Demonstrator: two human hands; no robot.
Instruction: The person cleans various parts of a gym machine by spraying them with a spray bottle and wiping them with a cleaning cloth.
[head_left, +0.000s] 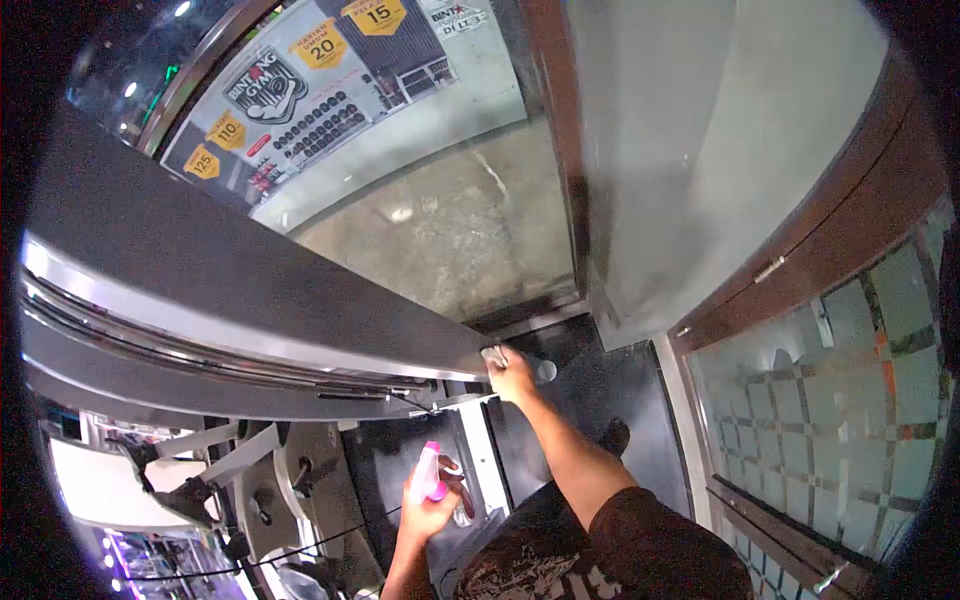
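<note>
My left hand [432, 508] is closed around a spray bottle [430, 475] with a pink and white top, held low in front of my body. Farther forward, my right hand [512, 376] presses a greyish cloth [494, 356] against the end of a long dark grey panel [270, 270]. The fingers of that hand are bent over the cloth, which is partly hidden by them.
Behind the panel is a window [440, 230] with a gym poster [330, 100]. On the right stands a brown-framed door [830, 400] with frosted squares. Dark tiles [640, 420] cover the floor. Gym equipment [180, 480] is at the lower left.
</note>
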